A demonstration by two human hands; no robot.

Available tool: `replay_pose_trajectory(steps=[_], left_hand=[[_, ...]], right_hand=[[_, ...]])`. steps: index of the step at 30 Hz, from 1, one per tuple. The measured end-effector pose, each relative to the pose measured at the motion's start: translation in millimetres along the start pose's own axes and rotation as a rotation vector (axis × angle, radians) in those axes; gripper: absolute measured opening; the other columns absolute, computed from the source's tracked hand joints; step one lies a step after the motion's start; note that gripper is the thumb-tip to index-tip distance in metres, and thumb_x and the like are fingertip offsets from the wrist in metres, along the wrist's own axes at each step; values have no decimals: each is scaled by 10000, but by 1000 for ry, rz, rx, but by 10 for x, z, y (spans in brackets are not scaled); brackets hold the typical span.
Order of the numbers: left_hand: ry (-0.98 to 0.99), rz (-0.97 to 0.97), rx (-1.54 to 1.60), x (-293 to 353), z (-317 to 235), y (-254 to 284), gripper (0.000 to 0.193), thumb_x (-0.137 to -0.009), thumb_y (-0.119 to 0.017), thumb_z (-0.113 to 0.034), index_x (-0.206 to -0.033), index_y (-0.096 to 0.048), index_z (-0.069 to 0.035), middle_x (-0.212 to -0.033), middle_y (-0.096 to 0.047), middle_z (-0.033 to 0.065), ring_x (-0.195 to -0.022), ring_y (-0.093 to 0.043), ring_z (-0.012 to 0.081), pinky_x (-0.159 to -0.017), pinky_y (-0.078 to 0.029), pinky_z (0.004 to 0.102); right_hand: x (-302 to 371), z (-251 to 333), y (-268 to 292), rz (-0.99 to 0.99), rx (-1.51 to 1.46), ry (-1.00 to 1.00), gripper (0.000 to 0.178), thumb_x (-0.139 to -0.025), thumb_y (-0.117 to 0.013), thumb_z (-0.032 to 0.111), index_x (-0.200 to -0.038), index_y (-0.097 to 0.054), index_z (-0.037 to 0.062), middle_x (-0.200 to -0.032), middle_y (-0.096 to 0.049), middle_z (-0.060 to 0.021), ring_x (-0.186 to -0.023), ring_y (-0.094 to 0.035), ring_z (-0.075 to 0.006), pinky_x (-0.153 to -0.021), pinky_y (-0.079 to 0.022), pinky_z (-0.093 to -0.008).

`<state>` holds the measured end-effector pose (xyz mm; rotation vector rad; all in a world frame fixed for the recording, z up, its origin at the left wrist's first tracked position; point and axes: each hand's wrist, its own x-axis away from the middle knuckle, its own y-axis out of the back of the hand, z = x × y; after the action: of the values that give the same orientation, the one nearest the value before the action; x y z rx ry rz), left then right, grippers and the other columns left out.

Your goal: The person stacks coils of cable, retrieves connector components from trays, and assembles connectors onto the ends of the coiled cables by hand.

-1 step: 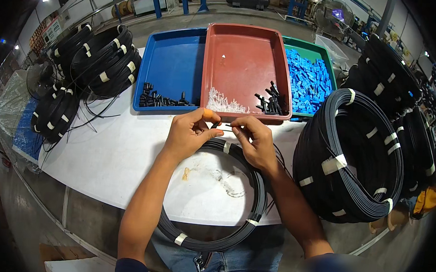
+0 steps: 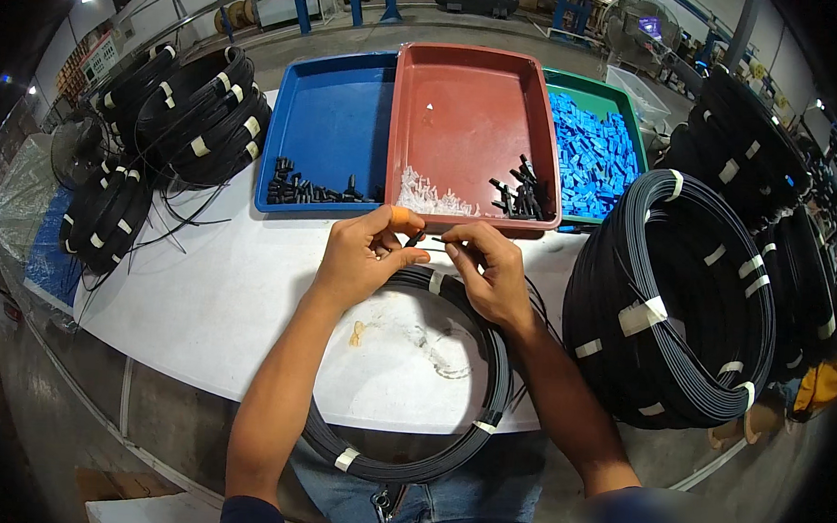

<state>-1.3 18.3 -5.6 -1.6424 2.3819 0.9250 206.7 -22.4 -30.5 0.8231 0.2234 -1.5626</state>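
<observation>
Plainly, from my remote seat, any trouble would begin at the fingertips. My left hand (image 2: 357,255), with an orange wrap (image 2: 402,217) on one finger, pinches a small black fitting (image 2: 417,237); my right hand (image 2: 490,265) pinches a thin black cable end (image 2: 439,241) facing it, and the gap is so slight that I cannot tell whether the two touch. Both are between the taped black coil (image 2: 408,470) and the red tray (image 2: 474,103). I judge that meeting off-line could bend the cable or pop the fitting loose, because so little of either shows past the fingers. Dropped toward the tray, it could hide among the black pieces (image 2: 524,193) there. The coil also overhangs the near edge of the white table (image 2: 190,287), so a knock from a forearm might shift it and, if they are joined, tug the cable away.
</observation>
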Motion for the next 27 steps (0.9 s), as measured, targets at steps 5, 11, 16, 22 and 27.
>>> replay_pose_trajectory(steps=[5, 11, 16, 22, 27], left_hand=[[-116, 30, 12, -14, 13, 13, 368, -770, -858, -94, -1096, -715, -2, -904, -760, 84, -740, -717, 109, -673, -575, 249], [-79, 82, -51, -9, -40, 31, 330, -809, -811, -11, -1116, -693, 23, -936, -766, 101, -853, -751, 148, -761, -597, 265], [-10, 73, 23, -25, -7, 21, 352, -809, -824, -47, -1123, -674, 7, -975, -765, 102, -914, -749, 161, -806, -598, 276], [-89, 25, -76, -18, -7, 44, 397, -775, -864, -86, -1111, -666, -13, -984, -763, 82, -898, -750, 159, -807, -600, 276], [-143, 34, -161, -19, -17, 63, 362, -755, -881, -111, -1053, -705, -6, -933, -765, 75, -826, -746, 142, -741, -600, 269]], right_hand=[[6, -19, -23, -2, -35, -1, 148, -900, -657, -20, -1046, -677, -19, -901, -668, -112, -706, -621, -152, -614, -483, -268], [19, -40, -22, 31, -26, -39, 134, -920, -656, -18, -1049, -690, -30, -916, -658, -74, -751, -606, -88, -646, -468, -229], [21, -62, -29, 33, -19, -67, 128, -921, -665, -2, -1043, -691, -31, -923, -666, -81, -752, -603, -93, -652, -472, -236], [13, -56, -42, 22, -13, -99, 126, -913, -672, 9, -1031, -691, -31, -904, -668, -78, -740, -599, -93, -651, -468, -239], [18, -58, -38, 16, -27, -80, 123, -909, -673, 15, -1023, -692, -27, -890, -668, -74, -720, -584, -94, -629, -451, -244]])
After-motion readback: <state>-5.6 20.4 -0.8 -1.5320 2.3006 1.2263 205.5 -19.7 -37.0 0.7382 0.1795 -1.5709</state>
